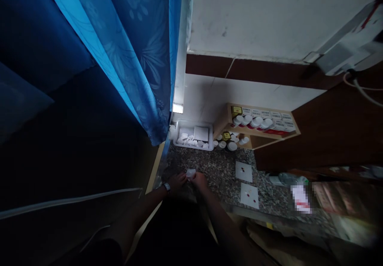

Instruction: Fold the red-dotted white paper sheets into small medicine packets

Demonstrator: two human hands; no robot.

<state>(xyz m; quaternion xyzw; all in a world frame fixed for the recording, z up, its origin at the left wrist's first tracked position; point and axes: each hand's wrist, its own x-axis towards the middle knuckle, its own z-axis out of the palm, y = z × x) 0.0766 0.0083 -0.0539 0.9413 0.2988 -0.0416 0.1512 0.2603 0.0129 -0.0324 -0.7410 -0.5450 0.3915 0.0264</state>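
Observation:
A small white folded paper packet [190, 173] is between my two hands at the front of the speckled stone counter [215, 162]. My right hand [200, 180] is closed on its right side. My left hand [177, 181], with a watch on the wrist, has its fingers closed at the packet's lower left edge. Dim light hides the exact finger positions. Farther right lie two flat white paper squares, one [239, 165] behind the other [253, 203], each with a few small dark red and pale pills on it.
Behind my hands a white plastic tray [177, 136] holds many small white folded papers and a paper stack. Beside it, a wooden shelf [296, 127] carries boxes and white-capped bottles. A blue curtain [143, 58] hangs left. A plastic bottle [291, 179] lies on the right.

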